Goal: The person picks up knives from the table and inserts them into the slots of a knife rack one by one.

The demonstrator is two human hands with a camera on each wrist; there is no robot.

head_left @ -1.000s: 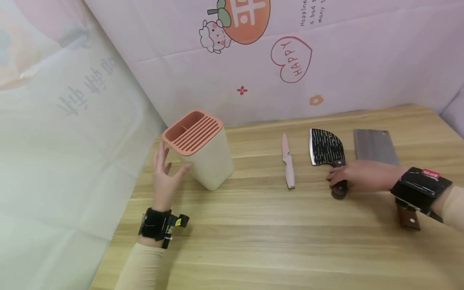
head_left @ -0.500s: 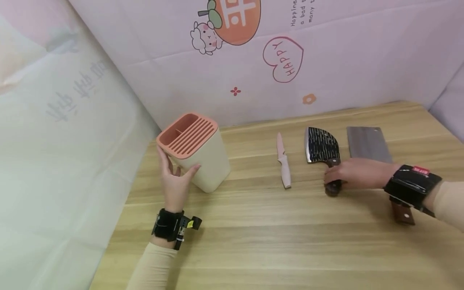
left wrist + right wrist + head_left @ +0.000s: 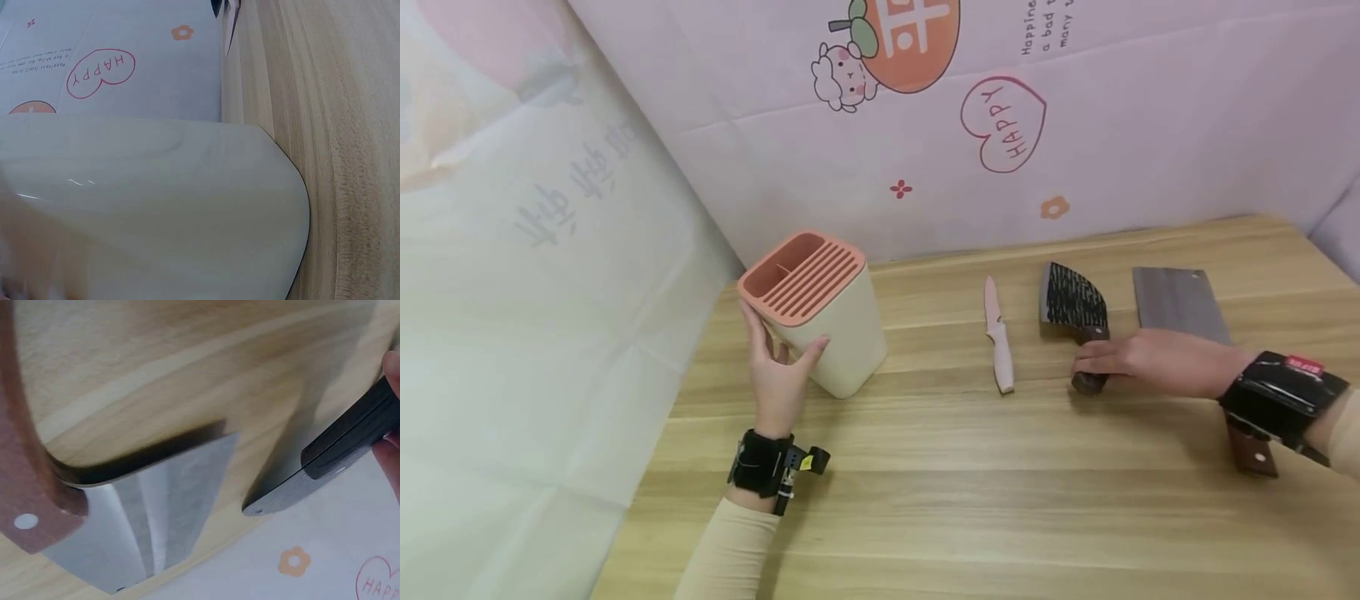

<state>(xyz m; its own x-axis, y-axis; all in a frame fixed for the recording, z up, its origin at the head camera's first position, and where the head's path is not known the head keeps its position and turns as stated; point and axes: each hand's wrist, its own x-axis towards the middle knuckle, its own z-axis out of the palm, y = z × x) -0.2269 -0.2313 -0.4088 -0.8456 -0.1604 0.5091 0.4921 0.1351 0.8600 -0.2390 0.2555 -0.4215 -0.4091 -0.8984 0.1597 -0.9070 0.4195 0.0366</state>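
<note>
My left hand (image 3: pixel 775 379) holds the cream knife block (image 3: pixel 846 337) by its front left corner, thumb on the front wall and fingers along the side. The block's salmon top has narrow slots and a divided open compartment. In the left wrist view its smooth wall (image 3: pixel 187 187) fills much of the picture. My right hand (image 3: pixel 1157 358) grips the dark handle of a cleaver with a black patterned blade (image 3: pixel 1075 296). The right wrist view shows this cleaver's handle (image 3: pixel 356 425) between fingers and thumb, the blade tilted, a shadow on the table beside it.
A pink paring knife (image 3: pixel 1001 354) lies between the block and the cleaver. At the right is a plain grey cleaver (image 3: pixel 1180 300), its brown handle (image 3: pixel 1253 457) partly under my right wrist. Printed cloth walls (image 3: pixel 760 183) border the wooden table (image 3: pixel 955 500) behind and left.
My left hand has moved right and closed onto the knife block's corner. The right hand has tightened on the cleaver's handle, and the cleaver now tilts, its handle end shifted slightly left and up.
</note>
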